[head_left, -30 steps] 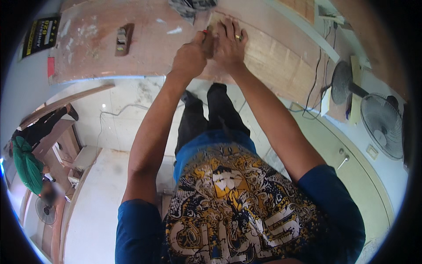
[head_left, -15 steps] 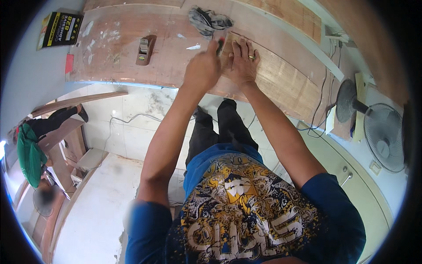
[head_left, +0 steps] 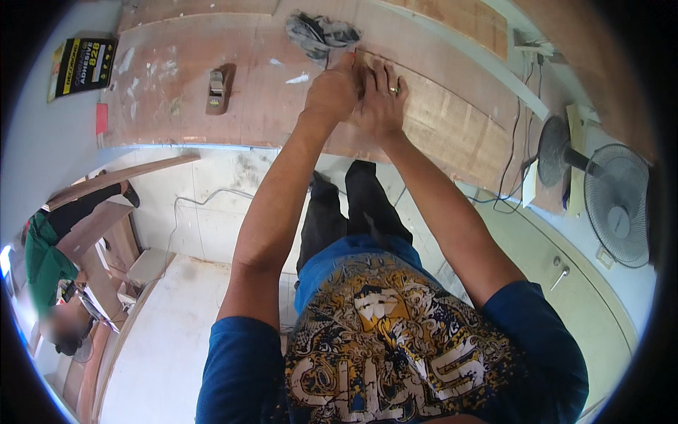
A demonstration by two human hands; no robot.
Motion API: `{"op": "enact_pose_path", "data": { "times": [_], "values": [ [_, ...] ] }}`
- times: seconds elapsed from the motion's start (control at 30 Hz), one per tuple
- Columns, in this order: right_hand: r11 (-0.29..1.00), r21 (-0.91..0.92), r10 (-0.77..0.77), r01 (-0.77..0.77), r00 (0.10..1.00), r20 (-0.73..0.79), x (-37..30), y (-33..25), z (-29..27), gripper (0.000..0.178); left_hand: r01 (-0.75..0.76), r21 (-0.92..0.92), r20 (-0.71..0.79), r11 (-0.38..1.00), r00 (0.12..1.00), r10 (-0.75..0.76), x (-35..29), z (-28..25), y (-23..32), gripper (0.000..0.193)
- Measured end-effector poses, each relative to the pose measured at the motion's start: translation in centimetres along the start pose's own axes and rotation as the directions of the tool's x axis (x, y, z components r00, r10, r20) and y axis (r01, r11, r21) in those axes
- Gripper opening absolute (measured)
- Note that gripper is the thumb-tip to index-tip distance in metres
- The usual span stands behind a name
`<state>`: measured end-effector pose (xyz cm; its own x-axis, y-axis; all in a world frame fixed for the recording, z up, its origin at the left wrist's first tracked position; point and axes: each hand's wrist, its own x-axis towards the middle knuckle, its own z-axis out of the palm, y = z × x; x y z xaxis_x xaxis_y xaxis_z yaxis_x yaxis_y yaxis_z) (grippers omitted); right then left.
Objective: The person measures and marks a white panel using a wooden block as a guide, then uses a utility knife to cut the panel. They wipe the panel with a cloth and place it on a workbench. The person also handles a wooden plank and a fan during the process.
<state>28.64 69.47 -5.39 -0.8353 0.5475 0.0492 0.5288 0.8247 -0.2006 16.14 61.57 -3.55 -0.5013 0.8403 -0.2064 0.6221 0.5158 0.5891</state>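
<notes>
My left hand (head_left: 330, 93) is closed around a slim tool with a red part (head_left: 354, 52); most of it is hidden in the fist, so its kind cannot be told. It works at the left end of a long, thin wooden board (head_left: 452, 109) lying on the workbench (head_left: 261, 106). Close beside it, my right hand (head_left: 382, 99) presses flat on that board, fingers spread, a ring on one of them. Just beyond the left hand lies a crumpled grey rag (head_left: 319, 37). A small hand plane (head_left: 217, 90) rests on the bench farther left.
A black and yellow adhesive container (head_left: 83, 68) stands at the far left. Two fans, one grey (head_left: 619, 205) and one dusty (head_left: 553, 150), stand at right near hanging cables (head_left: 518, 134). Another person in a green top (head_left: 44, 258) is at lower left, among wooden planks (head_left: 123, 180).
My left fist has shifted slightly along the board's end, closer to my right hand, which stays flat. The view has moved a little. The other person has bent or shifted position.
</notes>
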Motion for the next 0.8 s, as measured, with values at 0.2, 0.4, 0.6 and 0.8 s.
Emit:
{"op": "enact_pose_path", "data": {
  "times": [0.2, 0.4, 0.6, 0.8],
  "values": [
    [1.000, 0.013, 0.013, -0.013, 1.000, -0.023, -0.4, 0.0, 0.8, 0.057, 0.150, -0.118, 0.108, 0.982, 0.985, -0.138, -7.5, -1.8, 1.0, 0.041],
    [1.000, 0.013, -0.002, 0.004, 0.995, -0.104, -0.2, 0.3, 0.8, 0.054, 0.315, -0.017, 0.215, 0.949, 0.928, -0.304, -17.1, -2.6, 2.5, 0.032],
    [1.000, -0.004, -0.004, 0.004, 0.995, -0.102, -0.1, 0.7, 1.0, 0.054, 0.155, -0.127, -0.071, 0.980, 0.984, -0.165, -11.0, -7.7, 3.9, 0.037],
    [1.000, -0.015, -0.012, 0.011, 0.997, -0.077, 0.1, 0.4, 1.1, 0.057, 0.018, -0.166, -0.159, 0.986, 0.986, -0.045, -1.3, -2.7, 0.2, 0.042]
  ]
}}
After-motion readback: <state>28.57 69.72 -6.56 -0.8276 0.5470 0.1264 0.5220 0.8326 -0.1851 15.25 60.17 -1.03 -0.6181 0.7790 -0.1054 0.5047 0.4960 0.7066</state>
